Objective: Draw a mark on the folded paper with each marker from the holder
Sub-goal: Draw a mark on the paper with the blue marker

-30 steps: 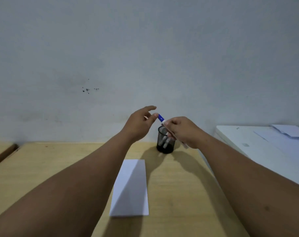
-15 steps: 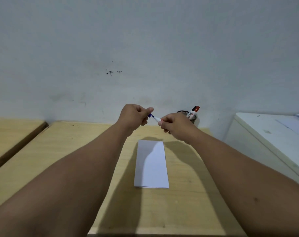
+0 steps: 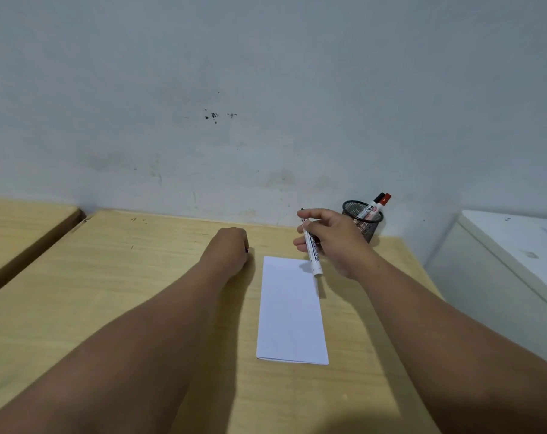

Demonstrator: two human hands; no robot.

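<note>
A folded white paper (image 3: 292, 311) lies lengthwise on the wooden table (image 3: 109, 277). My right hand (image 3: 334, 242) grips a white marker (image 3: 311, 245), which is tilted with its lower end just above the paper's far right corner. My left hand (image 3: 231, 249) rests as a fist on the table to the left of the paper, and a small dark bit of the marker cap (image 3: 246, 250) shows at its fingers. The black mesh holder (image 3: 364, 225) stands at the back right by the wall. Two markers (image 3: 379, 202), one red-capped and one black-capped, lean in it.
A grey wall rises directly behind the table. A white cabinet (image 3: 500, 261) stands to the right of the table, slightly lower. A second wooden surface (image 3: 15, 223) sits at the left across a narrow gap.
The hands pulled the cap off the marker and moved apart. My left hand dropped to the table, and my right hand brought the marker down over the paper. The view tilted down.
</note>
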